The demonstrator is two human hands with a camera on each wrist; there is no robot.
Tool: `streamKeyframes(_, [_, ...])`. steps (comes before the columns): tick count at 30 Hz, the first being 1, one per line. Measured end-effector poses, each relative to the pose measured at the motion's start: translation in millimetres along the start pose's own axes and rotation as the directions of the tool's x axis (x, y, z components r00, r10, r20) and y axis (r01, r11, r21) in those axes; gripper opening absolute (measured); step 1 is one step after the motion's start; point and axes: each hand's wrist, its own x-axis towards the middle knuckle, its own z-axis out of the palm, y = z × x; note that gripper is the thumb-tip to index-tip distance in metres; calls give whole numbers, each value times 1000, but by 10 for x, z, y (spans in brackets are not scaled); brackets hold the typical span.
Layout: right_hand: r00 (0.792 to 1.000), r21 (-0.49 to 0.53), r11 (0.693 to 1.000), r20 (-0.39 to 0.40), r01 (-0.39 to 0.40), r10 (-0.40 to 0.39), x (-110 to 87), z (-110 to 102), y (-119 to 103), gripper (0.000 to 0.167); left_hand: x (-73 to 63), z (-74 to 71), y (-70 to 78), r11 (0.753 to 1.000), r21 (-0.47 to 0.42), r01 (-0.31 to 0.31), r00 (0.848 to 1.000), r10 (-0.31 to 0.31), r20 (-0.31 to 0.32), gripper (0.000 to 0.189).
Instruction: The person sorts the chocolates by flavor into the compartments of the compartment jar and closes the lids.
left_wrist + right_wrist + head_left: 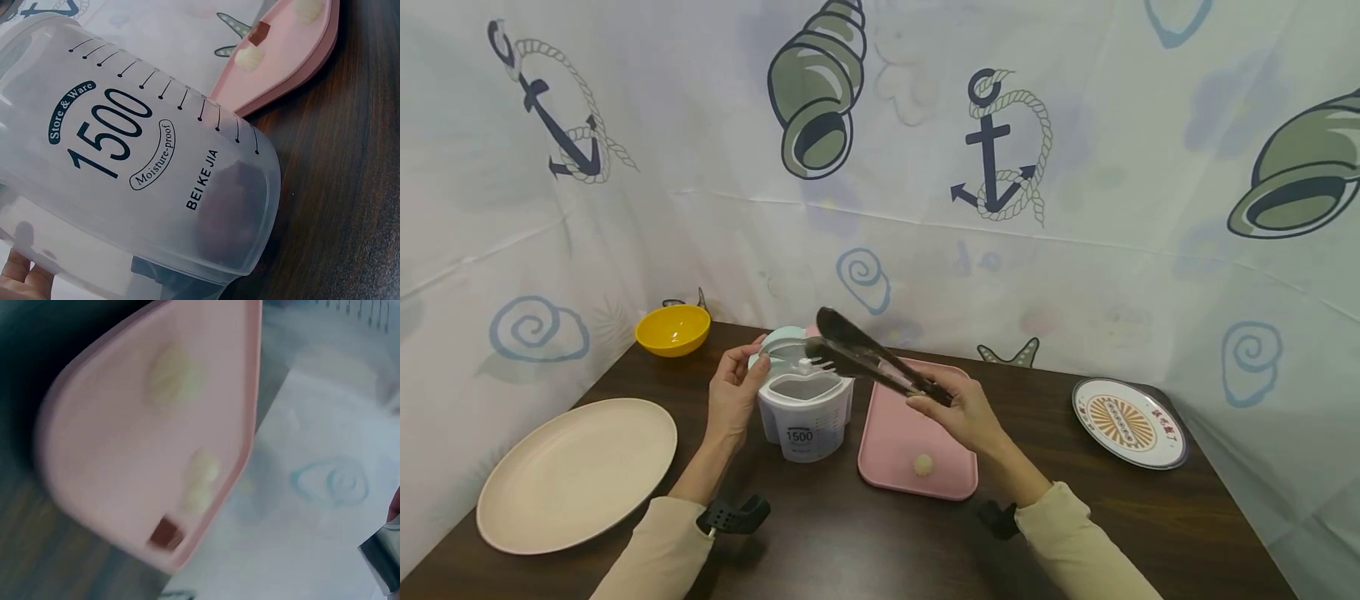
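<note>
A translucent plastic storage container [811,429] marked 1500 stands on the table, with compartments open at the top. My left hand [735,392] grips its upper left edge, the thumb at the rim; in the left wrist view, fingertips [28,275] touch its side. A dark reddish item [231,212] lies at the bottom of one compartment. My right hand [958,408] holds dark tongs [844,330], their spread tips over the container's openings. Nothing shows between the tips. Beside it, a pink tray [902,433] carries several pale shell-like pieces [175,376] and a brown square [167,534].
A large cream plate [580,475] lies at the left, with a yellow bowl [673,331] behind it at the table corner. At the right is a white plate [1129,423] with a printed sunburst. A patterned curtain [910,183] hangs along the table's back edge.
</note>
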Motion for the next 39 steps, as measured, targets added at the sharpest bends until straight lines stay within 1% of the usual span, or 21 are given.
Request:
streamKeyframes(2, [996, -8, 997, -47, -77, 76, -131, -123, 145, 38, -4, 1, -3, 1000, 5, 7, 1000, -7, 4, 20])
streamKeyframes(4, [983, -65, 984, -93, -166, 160, -296, -267, 307, 37, -3, 0, -5, 1000, 1, 8, 1000, -8, 8, 20])
streamKeyframes(6, [967, -141, 962, -131, -236, 218, -468, -410, 477, 35, -1, -3, -8, 1000, -4, 6, 1000, -6, 7, 20])
streamKeyframes(9, [940, -289, 898, -176, -332, 291, -714, -595, 665, 34, 4, -11, -14, 1000, -13, 1, 1000, -1, 0, 20])
streamKeyframes(11, [922, -366, 848, -200, -384, 331, -857, -690, 773, 34, 7, -13, -12, 1000, -12, 2, 1000, -2, -1, 20])
streamKeyframes(15, [895, -478, 758, -193, -444, 403, -1040, -803, 896, 38, 6, -12, -16, 1000, -17, 2, 1000, -2, 0, 18])
streamKeyframes(16, [889, -498, 740, -186, -452, 418, -1067, -821, 914, 39, 5, -11, -16, 1000, -17, 1, 1000, -1, 0, 18])
streamKeyframes(19, [875, -525, 710, -169, -469, 453, -1111, -850, 944, 40, -1, -11, -17, 1000, -17, -1, 1000, 1, -1, 18])
streamKeyframes(21, [869, -532, 700, -165, -477, 466, -1125, -859, 956, 40, -2, -13, -16, 1000, -19, 1, 1000, -1, 2, 19])
streamKeyframes(29, [855, -551, 679, -138, -485, 499, -1132, -883, 994, 42, -6, -11, -6, 1000, -4, 17, 1000, -17, 8, 19])
streamKeyframes(36, [860, -562, 679, -122, -471, 496, -1109, -897, 1002, 38, -13, -8, 11, 1000, -1, 23, 1000, -23, 15, 20])
streamKeyframes(39, [869, -577, 681, -107, -450, 483, -1095, -892, 1010, 35, -11, -12, 15, 1000, 0, 27, 1000, -27, 15, 19])
